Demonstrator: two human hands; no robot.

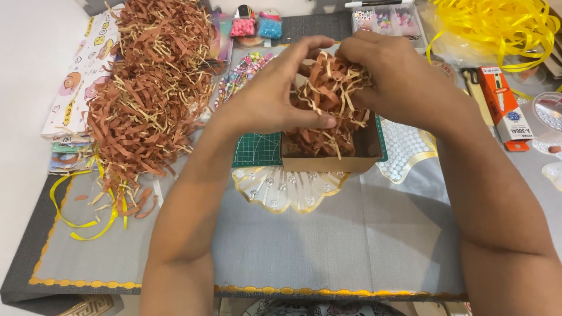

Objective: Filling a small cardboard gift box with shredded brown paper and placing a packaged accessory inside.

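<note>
Head view, looking down at a grey work mat (328,246) with a scalloped gold edge.

Both hands meet over a small brown cardboard box (328,157) near the middle of the mat. Between them is a wad of shredded paper (331,93), brown strips mixed with cream ones. The left hand (275,99) closes on the wad from its left side: thumb pressed along the lower front, fingers curled over the top. The right hand (398,82) grips the right side, fingers wrapped round the strips, with some loose ends sticking out between them. The wad sits directly above the box opening, and its lower strands hang down into the box, which already holds more of the same shreds. One cream strip drapes over the front wall of the box.

The box rests partly on a green cutting mat (256,149) and touches it on the left. In front of the box lies a clear fan-shaped piece with gold trim and studs (287,188); a similar piece shows just right of the box.

Left of the hands, well apart from the box, a large heap of shredded paper (152,88) covers printed paper sheets (76,82). Yellow ribbon (88,219) trails from under the heap.

Far right: a tangle of yellow ribbon (497,29) and an orange and white carton (503,105). A tray of beads (386,20) is behind the hands.
</note>
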